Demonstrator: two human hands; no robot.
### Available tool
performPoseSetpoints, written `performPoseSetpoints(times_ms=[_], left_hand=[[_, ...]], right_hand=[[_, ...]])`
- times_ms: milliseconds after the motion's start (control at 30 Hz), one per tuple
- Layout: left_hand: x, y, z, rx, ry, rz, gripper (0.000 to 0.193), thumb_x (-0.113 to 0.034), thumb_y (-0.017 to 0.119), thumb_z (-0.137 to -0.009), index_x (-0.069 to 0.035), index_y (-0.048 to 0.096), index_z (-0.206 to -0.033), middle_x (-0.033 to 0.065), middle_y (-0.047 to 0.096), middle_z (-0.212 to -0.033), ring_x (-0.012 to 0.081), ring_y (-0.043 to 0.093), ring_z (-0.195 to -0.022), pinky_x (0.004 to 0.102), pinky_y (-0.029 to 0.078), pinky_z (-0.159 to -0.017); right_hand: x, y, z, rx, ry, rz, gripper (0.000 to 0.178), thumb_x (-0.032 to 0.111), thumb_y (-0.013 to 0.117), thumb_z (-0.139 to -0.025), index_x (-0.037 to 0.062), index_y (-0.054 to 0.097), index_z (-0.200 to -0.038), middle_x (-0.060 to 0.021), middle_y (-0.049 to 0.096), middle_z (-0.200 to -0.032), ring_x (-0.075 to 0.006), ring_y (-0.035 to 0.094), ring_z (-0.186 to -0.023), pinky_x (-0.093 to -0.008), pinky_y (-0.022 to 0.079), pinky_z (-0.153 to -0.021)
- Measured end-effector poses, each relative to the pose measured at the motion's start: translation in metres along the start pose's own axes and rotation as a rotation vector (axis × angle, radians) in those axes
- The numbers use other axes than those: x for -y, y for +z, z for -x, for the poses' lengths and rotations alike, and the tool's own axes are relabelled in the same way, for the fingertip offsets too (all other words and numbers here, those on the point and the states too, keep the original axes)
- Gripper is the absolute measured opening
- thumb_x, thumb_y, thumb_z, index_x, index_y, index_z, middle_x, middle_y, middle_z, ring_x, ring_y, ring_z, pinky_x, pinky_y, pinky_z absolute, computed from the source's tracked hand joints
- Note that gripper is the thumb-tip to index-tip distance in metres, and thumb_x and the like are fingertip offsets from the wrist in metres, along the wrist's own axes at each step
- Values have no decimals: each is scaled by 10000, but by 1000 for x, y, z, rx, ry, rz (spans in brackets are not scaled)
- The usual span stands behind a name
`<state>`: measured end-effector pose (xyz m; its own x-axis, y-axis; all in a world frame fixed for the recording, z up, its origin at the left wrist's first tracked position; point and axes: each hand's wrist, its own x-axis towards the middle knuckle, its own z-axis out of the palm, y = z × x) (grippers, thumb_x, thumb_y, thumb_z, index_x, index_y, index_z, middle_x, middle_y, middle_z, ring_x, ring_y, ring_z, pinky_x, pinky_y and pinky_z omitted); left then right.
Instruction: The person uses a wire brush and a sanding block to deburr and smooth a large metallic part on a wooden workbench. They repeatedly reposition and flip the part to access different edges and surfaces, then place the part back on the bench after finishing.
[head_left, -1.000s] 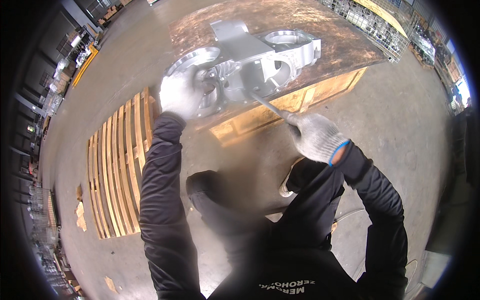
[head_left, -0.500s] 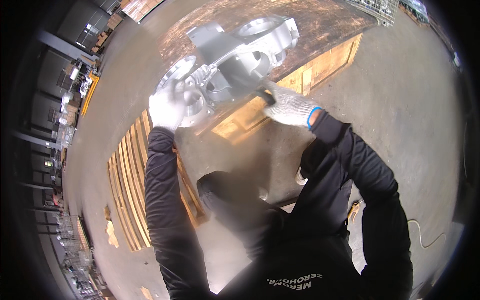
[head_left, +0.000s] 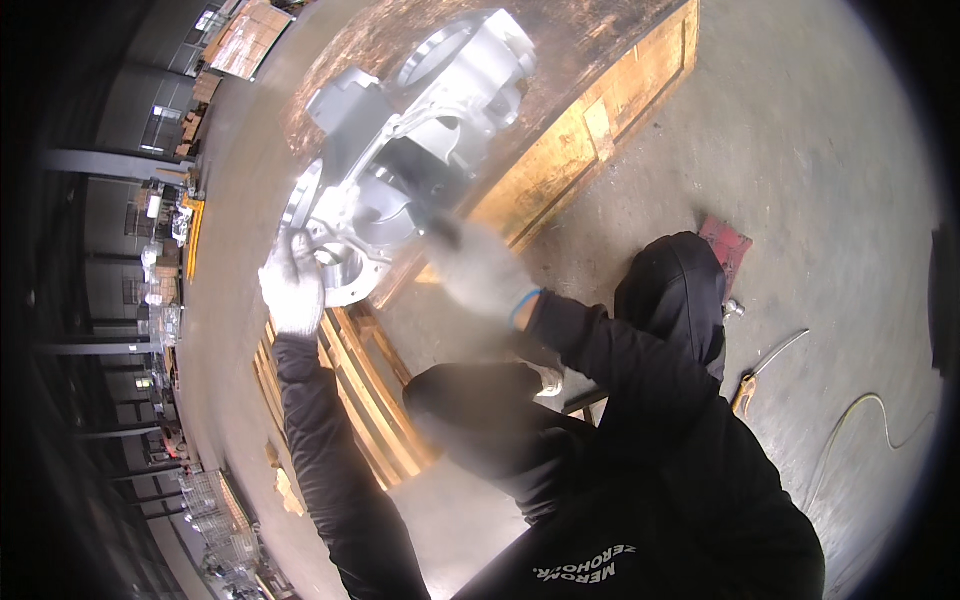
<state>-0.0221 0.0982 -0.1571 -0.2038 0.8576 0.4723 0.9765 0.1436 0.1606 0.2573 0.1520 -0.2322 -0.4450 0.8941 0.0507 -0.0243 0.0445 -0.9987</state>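
A large silver metal casting (head_left: 410,150) with round bores and flanges rests on a stained wooden top (head_left: 590,40). My left hand (head_left: 293,285), in a white glove, grips the near left end of the casting beside a round bore, its fingers bent over the edge. Close to the casting's near side is my right hand (head_left: 480,270), also in a white glove with a blue cuff edge. It is closed around a slim dark tool (head_left: 438,228), smeared by motion, whose kind I cannot make out. The tool's tip points toward an opening in the casting.
Under the top is a wooden crate side (head_left: 600,135). A slatted wooden pallet (head_left: 375,420) lies below my left arm. On the floor at right are a red flat object (head_left: 725,250), an orange-handled tool (head_left: 745,392) and a pale hose (head_left: 830,430). Stacked cartons (head_left: 245,40) stand far left.
My view has turned, so the casting appears further left and more tilted. My right hand has moved in toward the casting with the dark tool. My left hand stays at its near left end.
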Motion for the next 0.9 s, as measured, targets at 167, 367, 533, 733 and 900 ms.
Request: performPoseSetpoints(times_ms=[167,367,533,733,900], left_hand=[[3,2,0,-96,85,-117,312,-274,565,-1116,-27,722,-1222,223,751,-936,423,735,-844,490,561,-784],[4,-1,-2,36,-73,11,316,-289,541,-1139,-21,707,-1168,181,731,-923,314,705,-850,436,551,-799],[-1,0,-3,-6,23,-56,385,-323,532,-1160,14,710,-1211,164,745,-927,240,700,-827,408,553,-801],[-3,1,-2,-79,85,-136,362,-291,581,-1123,15,719,-1260,265,763,-1094,430,745,-1036,474,562,-935],[1,14,-2,-202,158,-44,245,-319,656,-1026,-97,753,-1062,165,765,-945,386,738,-875,479,581,-800]], right_hand=[[15,5,4,-1,9,-81,424,342,522,-1076,20,689,-1295,-299,738,-992,-452,744,-946,-514,560,-852],[-12,16,-69,171,-136,-205,440,376,549,-1087,53,693,-1348,-166,753,-959,-271,713,-962,-417,523,-920],[-19,37,-97,-39,-164,-183,404,298,535,-969,-24,740,-1101,-304,743,-909,-440,751,-897,-500,562,-819],[-22,9,-91,148,0,19,376,307,595,-988,32,750,-1193,-229,759,-909,-357,749,-858,-431,568,-816],[-19,-41,-60,-55,-813,915,320,172,679,-930,43,763,-1210,-212,766,-1062,-357,739,-815,-432,610,-747]])
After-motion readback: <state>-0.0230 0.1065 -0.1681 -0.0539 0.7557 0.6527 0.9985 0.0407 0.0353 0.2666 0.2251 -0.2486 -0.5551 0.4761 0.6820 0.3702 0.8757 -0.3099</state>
